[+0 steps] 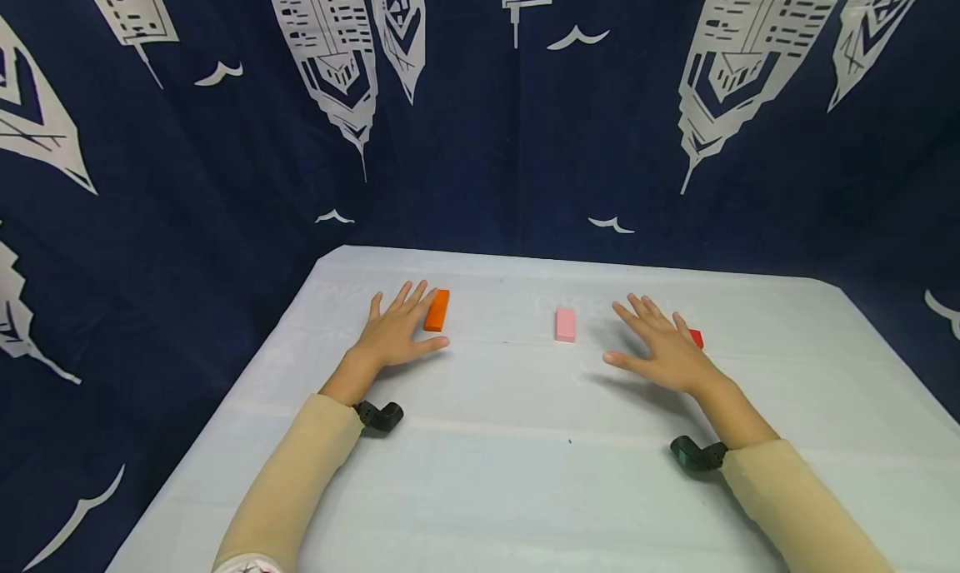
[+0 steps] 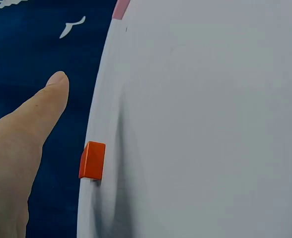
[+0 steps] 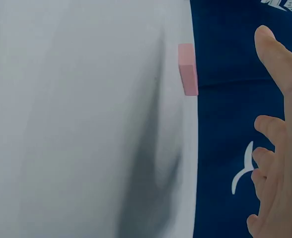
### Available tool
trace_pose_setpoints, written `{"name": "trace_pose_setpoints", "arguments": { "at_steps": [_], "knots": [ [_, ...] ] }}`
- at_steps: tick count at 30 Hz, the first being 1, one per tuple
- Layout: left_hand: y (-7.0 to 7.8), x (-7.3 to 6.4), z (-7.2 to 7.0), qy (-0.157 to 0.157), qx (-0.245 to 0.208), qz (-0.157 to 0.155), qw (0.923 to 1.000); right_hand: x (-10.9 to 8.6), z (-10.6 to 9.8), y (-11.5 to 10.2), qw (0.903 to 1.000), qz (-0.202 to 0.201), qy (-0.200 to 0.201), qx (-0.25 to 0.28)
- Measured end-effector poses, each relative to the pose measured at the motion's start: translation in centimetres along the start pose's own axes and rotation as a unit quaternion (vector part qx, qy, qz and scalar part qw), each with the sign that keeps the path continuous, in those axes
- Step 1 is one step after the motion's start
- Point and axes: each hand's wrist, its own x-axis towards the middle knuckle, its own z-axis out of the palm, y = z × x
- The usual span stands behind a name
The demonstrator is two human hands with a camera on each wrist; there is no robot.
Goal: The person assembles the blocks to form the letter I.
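Fingers spread, my left hand (image 1: 395,333) hovers over the left part of the table beside an orange block (image 1: 437,311); its fingertips overlap the block's edge in the head view. The same orange block (image 2: 93,160) shows below the thumb in the left wrist view. A pink block (image 1: 566,325) lies near the middle, left of my right hand (image 1: 663,350). That hand is also spread and holds nothing, with its shadow on the cloth beneath. Behind its fingers a red block (image 1: 697,338) is partly hidden. In the right wrist view the pink block (image 3: 187,69) is seen near the thumb.
A white cloth covers the table (image 1: 480,473), whose far edge meets a dark blue curtain (image 1: 480,156) printed with white buildings and birds. Each wrist wears a small black camera, one at the left (image 1: 380,416) and one at the right (image 1: 697,454).
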Motion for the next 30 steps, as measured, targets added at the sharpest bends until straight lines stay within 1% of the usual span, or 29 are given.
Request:
{"name": "trace_pose_setpoints", "arguments": {
  "at_steps": [4,10,17,23,27,30],
  "knots": [
    [-0.3,0.7,0.1,-0.003,0.002,0.001,1.0000,0.8,0.6,0.0,0.9999,0.005,-0.007,0.009],
    [-0.5,1.8,0.1,-0.010,-0.006,-0.002,0.9999,2.3,1.3,-0.2,0.9999,0.009,-0.009,0.001],
    [-0.8,2.8,0.3,-0.023,-0.010,-0.007,0.9997,3.9,2.0,-0.7,0.9999,0.001,-0.011,0.005],
    [-1.2,3.2,0.5,-0.051,-0.022,-0.015,0.9984,5.0,2.7,-1.0,0.9999,0.003,-0.016,0.006],
    [-1.4,3.5,0.6,-0.062,-0.031,-0.017,0.9974,5.6,3.2,-1.1,0.9999,0.000,-0.011,0.013],
    [-1.4,3.7,0.7,-0.069,-0.035,-0.019,0.9968,6.0,3.6,-1.1,0.9995,-0.019,0.009,0.022]
  ]
}}
